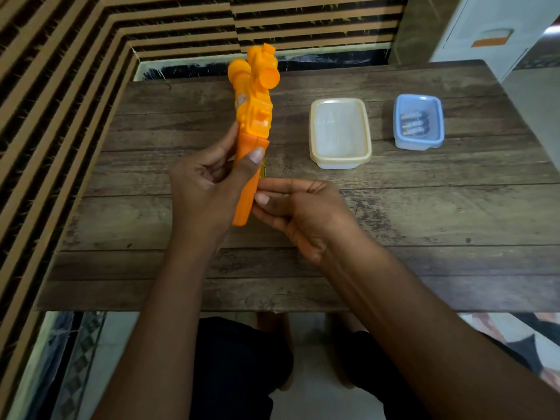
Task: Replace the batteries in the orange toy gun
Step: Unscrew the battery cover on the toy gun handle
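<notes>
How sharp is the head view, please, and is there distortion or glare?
Head view: wide-angle bends the table edges; the gun is slightly smeared on top; batteries in the blue box look soft; light is even, mild sheen in the cream box.

Left hand and right hand grip one orange toy gun; right of that grip sit one cream tub and one blue tub.

Labels on the batteries are too blurred to read.

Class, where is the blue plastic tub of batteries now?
Head view: the blue plastic tub sits far right on the wooden table, just right of the cream plastic container.
</notes>
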{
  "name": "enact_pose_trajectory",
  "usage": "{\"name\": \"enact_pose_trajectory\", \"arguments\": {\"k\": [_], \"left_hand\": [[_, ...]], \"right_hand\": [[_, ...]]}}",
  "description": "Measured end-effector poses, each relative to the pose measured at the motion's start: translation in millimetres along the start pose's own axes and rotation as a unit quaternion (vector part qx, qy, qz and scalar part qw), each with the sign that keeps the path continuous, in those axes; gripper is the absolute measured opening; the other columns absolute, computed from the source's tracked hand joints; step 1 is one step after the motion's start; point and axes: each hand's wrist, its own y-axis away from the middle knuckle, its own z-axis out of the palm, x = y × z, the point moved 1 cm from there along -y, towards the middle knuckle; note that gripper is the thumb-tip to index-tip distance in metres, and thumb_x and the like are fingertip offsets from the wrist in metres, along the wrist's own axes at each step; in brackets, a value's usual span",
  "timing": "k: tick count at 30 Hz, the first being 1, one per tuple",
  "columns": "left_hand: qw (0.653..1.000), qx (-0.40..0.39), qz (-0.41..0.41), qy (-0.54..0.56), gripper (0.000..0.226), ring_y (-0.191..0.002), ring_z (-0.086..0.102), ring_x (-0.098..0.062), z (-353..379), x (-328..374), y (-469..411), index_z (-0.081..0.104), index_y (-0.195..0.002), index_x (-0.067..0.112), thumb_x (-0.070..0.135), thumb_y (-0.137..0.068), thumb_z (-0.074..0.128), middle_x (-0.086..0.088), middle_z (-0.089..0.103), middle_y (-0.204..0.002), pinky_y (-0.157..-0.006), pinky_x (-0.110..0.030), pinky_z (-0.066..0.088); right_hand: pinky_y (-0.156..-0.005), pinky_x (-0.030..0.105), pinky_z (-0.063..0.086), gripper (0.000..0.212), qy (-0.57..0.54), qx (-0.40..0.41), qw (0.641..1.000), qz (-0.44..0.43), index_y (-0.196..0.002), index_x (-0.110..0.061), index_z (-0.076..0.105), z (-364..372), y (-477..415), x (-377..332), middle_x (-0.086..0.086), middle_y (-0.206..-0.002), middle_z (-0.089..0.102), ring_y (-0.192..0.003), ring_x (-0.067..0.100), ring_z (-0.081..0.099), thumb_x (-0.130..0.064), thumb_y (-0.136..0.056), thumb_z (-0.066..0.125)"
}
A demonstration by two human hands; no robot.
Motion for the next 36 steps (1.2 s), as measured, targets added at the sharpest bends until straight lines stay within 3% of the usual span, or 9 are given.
{"name": "enact_pose_trajectory", "arguments": {"k": [17, 23, 36], "left_hand": [[1.000, 0.007, 0.011, 0.003, 0.052, -0.108, 0.073, -0.002, 3.8, -2.4, -0.4, 0.062, -0.140, 0.006, 0.012, -0.091, 0.079, 0.012, 0.074, -0.115, -0.088, -0.018, 0.057], [1.000, 0.001, 0.019, -0.005, 0.052, -0.106, 0.074, -0.004, 4.3, -3.8, -1.3, 0.063, -0.140, 0.006, 0.014, -0.091, 0.080, 0.023, 0.076, -0.104, -0.088, -0.021, 0.058], [0.999, 0.005, 0.026, -0.021, 0.051, -0.102, 0.075, -0.001, 6.7, 1.3, 1.3, 0.063, -0.140, 0.005, 0.015, -0.092, 0.079, 0.013, 0.074, -0.112, -0.086, -0.020, 0.059]], "right_hand": [[-0.080, 0.031, 0.065, 0.019, -0.020, 0.013, 1.000, -0.002, -0.105, 0.015, 0.069, -0.7, -1.1, 1.8, 0.022, -0.087, 0.073, -0.076, 0.022, 0.075, 0.022, -0.089, 0.060], [-0.081, 0.032, 0.064, 0.017, -0.029, 0.011, 1.000, -0.003, -0.105, 0.016, 0.068, -0.7, -2.0, 3.1, 0.021, -0.088, 0.073, -0.078, 0.023, 0.074, 0.020, -0.090, 0.061], [-0.081, 0.032, 0.064, 0.017, -0.054, 0.013, 0.998, 0.015, -0.102, 0.014, 0.070, 0.4, -2.1, 4.1, 0.019, -0.088, 0.074, -0.078, 0.021, 0.075, 0.021, -0.091, 0.059]]}}
